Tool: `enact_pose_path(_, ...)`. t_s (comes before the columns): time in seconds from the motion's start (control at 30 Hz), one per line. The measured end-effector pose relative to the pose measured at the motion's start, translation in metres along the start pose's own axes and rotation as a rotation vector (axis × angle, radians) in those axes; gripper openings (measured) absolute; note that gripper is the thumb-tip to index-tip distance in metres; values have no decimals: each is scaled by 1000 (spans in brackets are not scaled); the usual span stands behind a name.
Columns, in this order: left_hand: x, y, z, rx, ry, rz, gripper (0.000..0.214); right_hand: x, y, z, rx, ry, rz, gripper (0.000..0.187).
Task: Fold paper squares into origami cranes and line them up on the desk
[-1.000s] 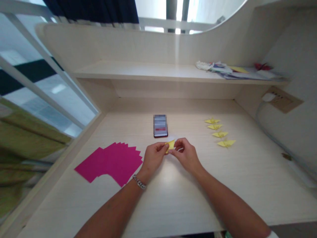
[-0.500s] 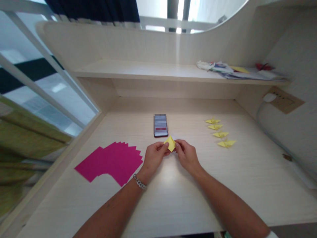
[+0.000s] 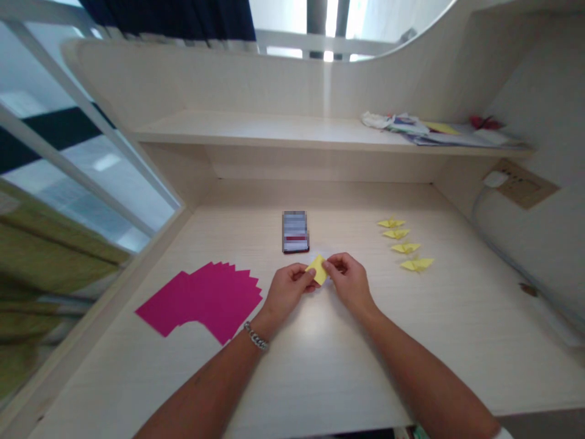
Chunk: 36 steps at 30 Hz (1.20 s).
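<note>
A small piece of folded yellow origami paper [image 3: 319,271] is held between my two hands above the desk. My left hand [image 3: 290,289] pinches its left corner, thumb on top and fingers underneath. On the other side, my right hand [image 3: 350,281] grips the upper right edge between thumb and fingertips. Just beyond the hands lies a phone [image 3: 295,232] with its screen lit and blurred. Several folded yellow paper cranes [image 3: 406,248] stand in a column to the right. A fan of magenta paper sheets [image 3: 205,296] is spread to the left of my left hand.
The pale wooden desk [image 3: 311,378] runs back to a raised shelf [image 3: 274,129] carrying papers and a crumpled wrapper [image 3: 402,124]. A wall socket [image 3: 525,183] with a plugged-in cable [image 3: 484,225] is at the right. White rails [image 3: 82,164] border the left side.
The yellow paper has turned and now shows a flatter, tilted square face. My right hand has shifted slightly up and right, its fingers now at the paper's upper right edge.
</note>
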<state>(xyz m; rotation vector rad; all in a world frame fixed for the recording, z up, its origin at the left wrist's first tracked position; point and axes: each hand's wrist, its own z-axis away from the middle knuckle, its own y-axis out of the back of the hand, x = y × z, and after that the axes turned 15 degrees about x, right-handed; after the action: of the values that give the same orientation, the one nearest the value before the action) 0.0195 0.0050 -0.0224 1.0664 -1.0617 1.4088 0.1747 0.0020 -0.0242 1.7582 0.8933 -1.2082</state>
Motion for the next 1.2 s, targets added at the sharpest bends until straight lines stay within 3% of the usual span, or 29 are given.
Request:
enact_pose_path(0.27, 2, -3, 5, -77, 103, 184, 31, -11, 2, 6, 16, 159, 118, 16)
enact_pose_path(0.47, 3, -7, 7, -69, 157, 327, 25, -11, 3, 9, 13, 285, 225, 19)
enact_pose_path(1.0, 6, -6, 4, -9, 186, 526, 15, -9, 0, 12, -4, 361, -29, 13)
enact_pose_path(1.2, 6, -6, 4, -9, 179, 530, 15, -5, -1, 14, -4, 339, -22, 14)
